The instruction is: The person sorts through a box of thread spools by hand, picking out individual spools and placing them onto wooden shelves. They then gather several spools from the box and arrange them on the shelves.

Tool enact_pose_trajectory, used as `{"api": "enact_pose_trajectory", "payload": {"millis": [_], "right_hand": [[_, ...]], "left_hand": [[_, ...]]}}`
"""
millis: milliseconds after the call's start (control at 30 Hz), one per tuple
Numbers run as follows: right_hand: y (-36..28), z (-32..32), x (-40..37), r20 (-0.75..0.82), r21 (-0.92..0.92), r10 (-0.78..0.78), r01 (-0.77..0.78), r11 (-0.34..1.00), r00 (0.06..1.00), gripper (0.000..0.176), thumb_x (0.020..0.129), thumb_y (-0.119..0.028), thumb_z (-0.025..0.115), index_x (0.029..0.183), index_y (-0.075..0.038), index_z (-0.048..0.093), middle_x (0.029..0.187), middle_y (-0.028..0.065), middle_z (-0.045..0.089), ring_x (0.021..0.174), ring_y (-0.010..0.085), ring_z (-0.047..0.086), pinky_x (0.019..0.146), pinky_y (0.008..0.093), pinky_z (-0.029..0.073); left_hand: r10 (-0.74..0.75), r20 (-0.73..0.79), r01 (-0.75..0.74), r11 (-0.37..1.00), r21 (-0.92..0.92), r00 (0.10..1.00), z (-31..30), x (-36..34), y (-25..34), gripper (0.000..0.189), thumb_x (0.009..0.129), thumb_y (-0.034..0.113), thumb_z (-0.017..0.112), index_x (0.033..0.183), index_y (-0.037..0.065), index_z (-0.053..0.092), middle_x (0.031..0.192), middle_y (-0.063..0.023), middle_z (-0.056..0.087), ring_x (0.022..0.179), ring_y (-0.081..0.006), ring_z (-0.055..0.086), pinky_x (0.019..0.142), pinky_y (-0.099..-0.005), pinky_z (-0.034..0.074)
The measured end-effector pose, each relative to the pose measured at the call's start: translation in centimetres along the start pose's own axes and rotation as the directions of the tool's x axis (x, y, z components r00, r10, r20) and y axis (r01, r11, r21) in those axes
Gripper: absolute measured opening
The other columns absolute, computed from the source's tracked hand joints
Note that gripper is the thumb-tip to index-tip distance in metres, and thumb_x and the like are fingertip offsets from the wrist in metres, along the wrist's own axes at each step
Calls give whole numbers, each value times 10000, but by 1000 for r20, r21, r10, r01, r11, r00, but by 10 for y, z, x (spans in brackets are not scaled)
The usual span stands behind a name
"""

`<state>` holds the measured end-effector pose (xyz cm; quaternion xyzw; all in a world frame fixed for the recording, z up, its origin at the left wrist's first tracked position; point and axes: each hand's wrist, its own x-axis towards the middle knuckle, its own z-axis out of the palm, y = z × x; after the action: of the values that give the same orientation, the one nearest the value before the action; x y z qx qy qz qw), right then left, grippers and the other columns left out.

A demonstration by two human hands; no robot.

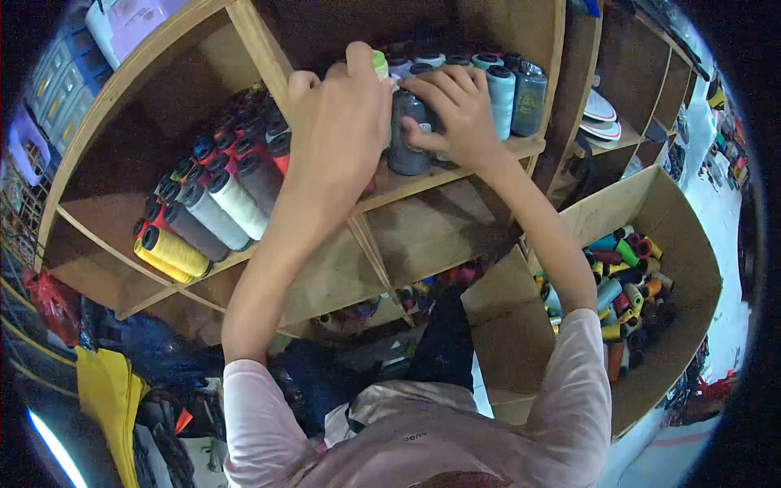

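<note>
My left hand (346,122) is raised at the shelf with its fingers curled; what they close on is mostly hidden behind the hand. A light green piece (379,63) shows beside its index finger. My right hand (460,118) is bent round the upper part of a dark grey thread spool (408,150), its thumb on the near side. To the right of that hand stand a pale blue thread spool (500,102) and a dark spool in clear wrap (530,98). More spool tops show behind both hands.
Left of my left arm, thread spools lie in rows, with a yellow spool (175,254) and a white spool (237,203) in front. A wooden divider (262,45) splits the shelf (447,189). A cardboard box (683,268) of mixed spools stands at my right.
</note>
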<state>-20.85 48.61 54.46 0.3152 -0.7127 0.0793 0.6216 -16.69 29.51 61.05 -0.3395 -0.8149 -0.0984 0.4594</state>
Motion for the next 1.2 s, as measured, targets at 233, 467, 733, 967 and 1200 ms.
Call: {"api": "enact_pose_trajectory", "payload": {"millis": [233, 467, 733, 967, 1200], "right_hand": [[-1, -1, 0, 4, 3, 7, -7, 1000, 1000, 436, 742, -349, 753, 1098, -108, 675, 988, 30, 638, 969, 223, 571, 868, 403, 401], [0, 0, -2, -18, -14, -6, 6, 1000, 1000, 441, 745, -371, 758, 1101, -126, 672, 985, 23, 633, 968, 213, 569, 874, 395, 396], [2, 3, -2, -33, -16, -10, 9, 1000, 999, 451, 753, -374, 754, 1123, -133, 662, 977, 23, 623, 957, 214, 563, 887, 405, 400], [2, 4, -2, -40, -14, -9, 8, 1000, 999, 444, 759, -376, 752, 1121, -135, 661, 978, 27, 631, 964, 215, 575, 891, 405, 402], [1, 3, -2, -33, 12, -2, 2, 1000, 999, 475, 728, -305, 771, 1146, -107, 664, 1007, 42, 640, 971, 231, 581, 860, 392, 406]], "left_hand": [[5, 5, -5, 997, 75, 1000, 0, 4, 0, 253, 937, 221, 605, 960, -8, 499, 727, -194, 666, 705, -344, 664, 756, -438, 424], [-38, 23, 36, 995, 96, 999, -2, 5, 5, 309, 965, 259, 567, 1079, -22, 508, 742, -210, 670, 759, -410, 655, 788, -484, 438], [3, -41, 5, 979, 206, 999, 2, 6, 5, 257, 947, 221, 590, 950, -18, 495, 676, -183, 657, 661, -335, 664, 704, -427, 437], [-57, -83, 69, 986, 150, 995, -1, 4, 8, 320, 969, 288, 570, 1074, -11, 526, 755, -221, 665, 745, -421, 651, 749, -495, 465], [-172, -78, 181, 974, 133, 982, -19, 10, 21, 377, 970, 324, 573, 1103, -25, 529, 694, -206, 655, 732, -415, 660, 697, -492, 485]]}}
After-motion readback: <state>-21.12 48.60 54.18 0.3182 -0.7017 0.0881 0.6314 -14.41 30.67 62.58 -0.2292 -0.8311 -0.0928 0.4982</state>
